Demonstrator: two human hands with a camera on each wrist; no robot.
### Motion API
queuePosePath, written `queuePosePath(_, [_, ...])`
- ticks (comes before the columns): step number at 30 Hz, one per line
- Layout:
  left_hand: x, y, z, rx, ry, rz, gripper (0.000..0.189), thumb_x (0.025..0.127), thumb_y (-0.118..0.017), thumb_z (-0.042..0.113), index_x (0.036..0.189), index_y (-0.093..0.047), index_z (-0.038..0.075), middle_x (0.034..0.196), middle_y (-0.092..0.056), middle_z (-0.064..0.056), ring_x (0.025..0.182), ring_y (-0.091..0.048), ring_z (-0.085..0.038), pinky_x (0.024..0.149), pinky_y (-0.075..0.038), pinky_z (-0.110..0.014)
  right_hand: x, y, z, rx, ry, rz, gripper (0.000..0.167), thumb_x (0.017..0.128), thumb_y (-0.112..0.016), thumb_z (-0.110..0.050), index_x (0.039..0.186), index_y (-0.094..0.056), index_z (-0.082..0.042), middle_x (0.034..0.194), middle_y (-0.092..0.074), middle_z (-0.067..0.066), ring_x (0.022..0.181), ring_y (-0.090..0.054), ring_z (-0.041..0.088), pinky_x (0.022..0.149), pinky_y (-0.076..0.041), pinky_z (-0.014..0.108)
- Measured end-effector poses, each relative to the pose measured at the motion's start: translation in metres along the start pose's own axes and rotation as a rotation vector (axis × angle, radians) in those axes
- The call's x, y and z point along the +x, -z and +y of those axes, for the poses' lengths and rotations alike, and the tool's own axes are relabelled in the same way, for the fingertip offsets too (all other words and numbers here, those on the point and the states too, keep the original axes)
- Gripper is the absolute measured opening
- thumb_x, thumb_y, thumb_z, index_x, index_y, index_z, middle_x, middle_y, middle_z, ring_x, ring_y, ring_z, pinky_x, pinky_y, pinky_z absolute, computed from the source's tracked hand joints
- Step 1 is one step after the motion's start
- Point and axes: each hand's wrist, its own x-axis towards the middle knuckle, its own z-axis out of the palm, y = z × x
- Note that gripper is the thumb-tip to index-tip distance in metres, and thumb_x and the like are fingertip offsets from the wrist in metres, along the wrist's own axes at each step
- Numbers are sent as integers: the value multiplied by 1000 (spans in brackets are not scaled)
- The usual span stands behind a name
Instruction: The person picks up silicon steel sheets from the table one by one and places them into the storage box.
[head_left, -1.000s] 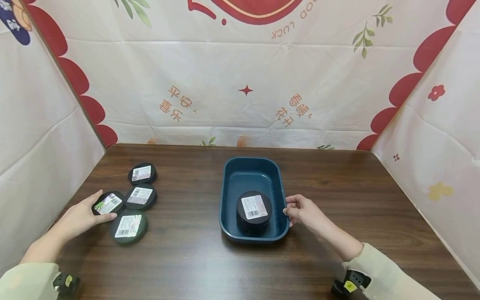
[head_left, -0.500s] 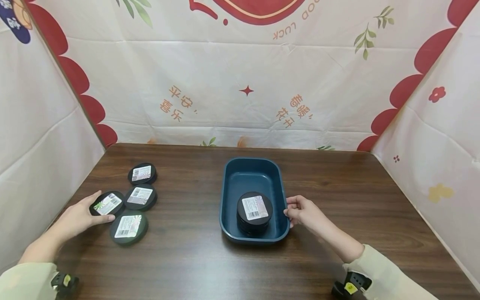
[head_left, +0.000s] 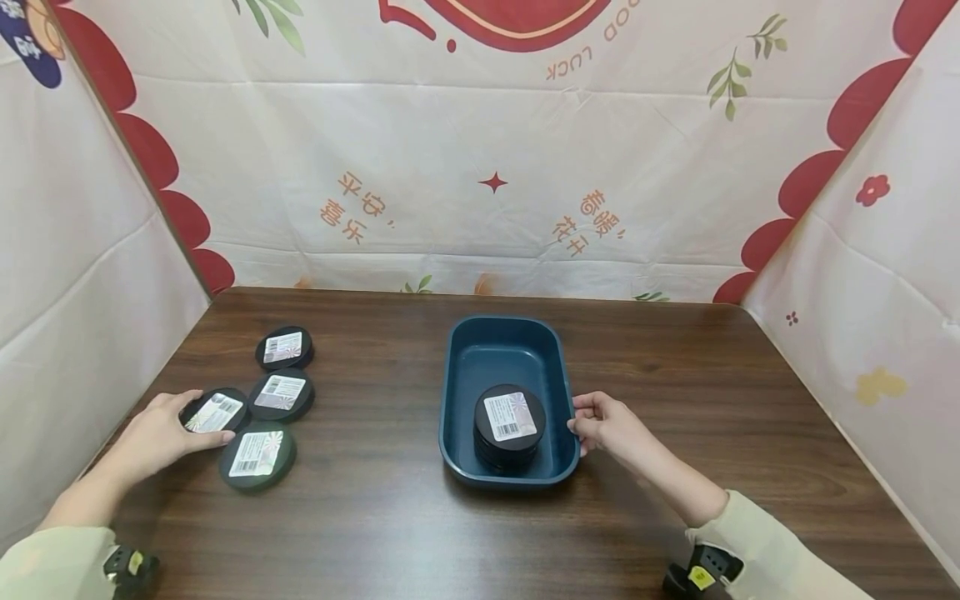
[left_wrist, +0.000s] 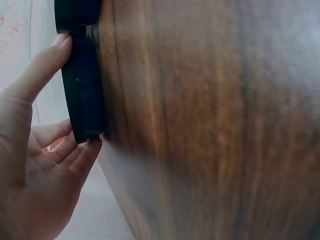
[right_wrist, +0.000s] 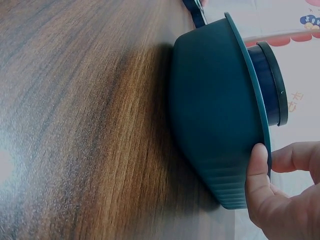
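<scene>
At the left of the table, my left hand (head_left: 153, 433) grips a flat round black container (head_left: 217, 411) with a white barcode label. In the left wrist view, the thumb and fingers hold opposite sides of that container (left_wrist: 85, 95). It sits close to another black container (head_left: 282, 393) and a dark green container (head_left: 257, 454). My right hand (head_left: 611, 425) pinches the right rim of a deep blue rectangular tray (head_left: 498, 342). Inside the tray, near its front end, stands a stack of round black containers (head_left: 510, 425). The right wrist view shows the thumb outside the tray wall (right_wrist: 215, 100).
One more labelled black container (head_left: 285, 347) lies behind the others on the left. Brown wood-grain table (head_left: 360, 500) spreads between the container group and the tray. Printed white cloth (head_left: 480, 208) hangs at the back and both sides.
The held black container has shifted slightly nearer me, and more of its label's left end is covered by my left hand. My right hand and the tray look unmoved.
</scene>
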Motion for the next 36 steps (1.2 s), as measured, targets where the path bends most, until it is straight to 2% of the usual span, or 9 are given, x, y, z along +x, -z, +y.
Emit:
queuePosePath(11, [-1,-5,-7,-11,-11,43,95,71,-72,54,127,-40,-15,114,-39,-37,100,-44,-50,79,-39,-63,0,0,-1,2,4,-10,41,87,-49,-1,123,-38,16,96,-53,17,73,-57,21,62,-52,29])
queuePosePath(19, [-4,-1,-9,-7,3,62,95,71,-72,55,125,-39,-15,113,-37,-39,99,-42,-52,76,-40,-62,1,-1,0,4,14,-2,42,85,-49,-1,122,-38,16,94,-52,16,71,-57,21,61,-52,28])
queuePosePath(23, [-4,1,-8,-24,10,117,93,70,-73,55,124,-40,-13,113,-37,-38,97,-43,-50,73,-40,-60,2,-2,1,13,21,3,43,83,-49,0,121,-38,17,93,-52,15,71,-56,20,60,-52,28])
queuePosePath(29, [-6,4,-1,-62,18,171,92,70,-74,53,127,-40,-11,114,-37,-33,95,-43,-46,72,-39,-57,2,-2,1,15,23,9,43,83,-49,1,121,-38,17,93,-52,15,71,-56,20,60,-52,28])
queuePosePath(36, [-9,12,15,-71,16,169,92,73,-71,55,131,-39,-9,118,-35,-31,98,-42,-44,71,-39,-52,0,-2,1,15,16,11,43,83,-49,0,121,-38,17,94,-52,16,71,-55,20,60,-51,28])
